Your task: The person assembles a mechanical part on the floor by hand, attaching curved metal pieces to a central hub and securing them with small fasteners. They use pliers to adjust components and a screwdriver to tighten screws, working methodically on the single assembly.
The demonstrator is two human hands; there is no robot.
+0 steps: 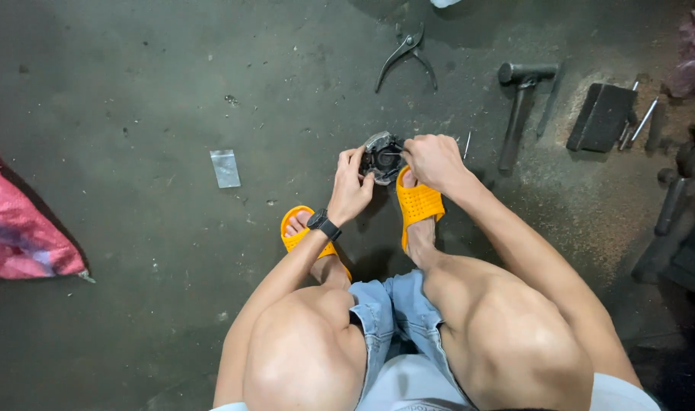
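Observation:
I sit low over a dark concrete floor, knees apart, in orange slippers. A small round dark metal part (382, 157) with a shiny edge rests between my hands just above my right foot. My left hand (350, 190), with a black watch on its wrist, grips the part's left side. On the part's right side my right hand (432, 160) is closed, and a thin tool or pin that it pinches points into the part's centre. What exactly the right fingers hold is too small to tell.
Pliers (405, 55) lie on the floor ahead. To the right lie a hammer (519, 99), a dark block (603, 116), thin metal rods (642, 122) and dark machine parts (678, 228). A small clear plastic bag (225, 168) lies left; a red sack (20, 228) is at the far left.

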